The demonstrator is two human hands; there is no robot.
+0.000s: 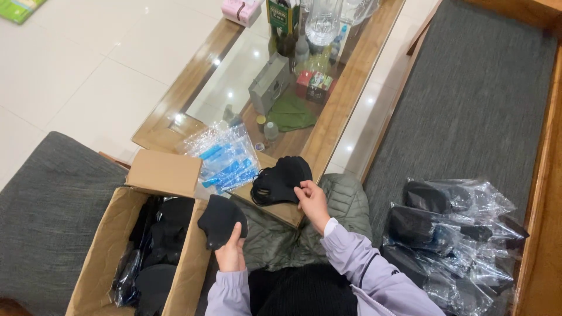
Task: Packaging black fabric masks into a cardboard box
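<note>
My left hand (230,253) holds a single black face mask (220,220) up over my lap, beside the cardboard box (109,237). My right hand (312,200) rests on a small stack of black masks (280,179) lying on the near corner of the glass-topped wooden table (333,111). Both arms wear pale lilac sleeves. A pile of clear plastic sleeves with blue strips (225,155) lies just left of that stack, on the table corner and the box flap.
The open box at my left holds more black masks, some in plastic. Several bagged black masks (453,234) lie on the grey sofa cushion (474,99) at my right. Bottles, a glass jug, a grey case and a green cloth crowd the table's far half.
</note>
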